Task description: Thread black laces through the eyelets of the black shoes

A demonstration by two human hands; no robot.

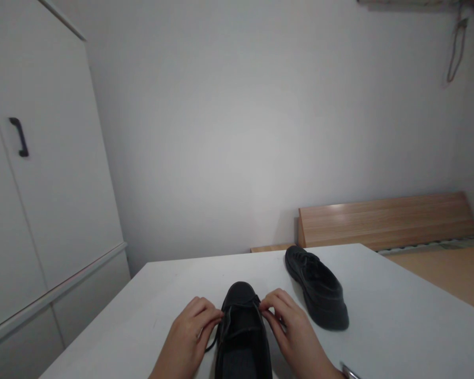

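Note:
A black shoe [243, 337] rests on the white table at the bottom centre, its toe pointing away from me and its opening facing up. My left hand [193, 331] pinches at the left edge of the lacing flap. A black shoelace [211, 346] loops out beside that hand. On the opposite side, my right hand [288, 326] has thumb and fingertips pressed together at the right flap edge. Whether either pinch also takes in lace is hidden by the fingers. A second black shoe [316, 287], with laces at its front, stands farther back on the right.
The white table [395, 316] spreads beneath both shoes. A white cabinet [59, 173] with a dark handle [19, 137] is at the left. Behind the table, a wooden headboard [387, 218] runs along the wall. A metallic object [349, 371] shows by my right wrist.

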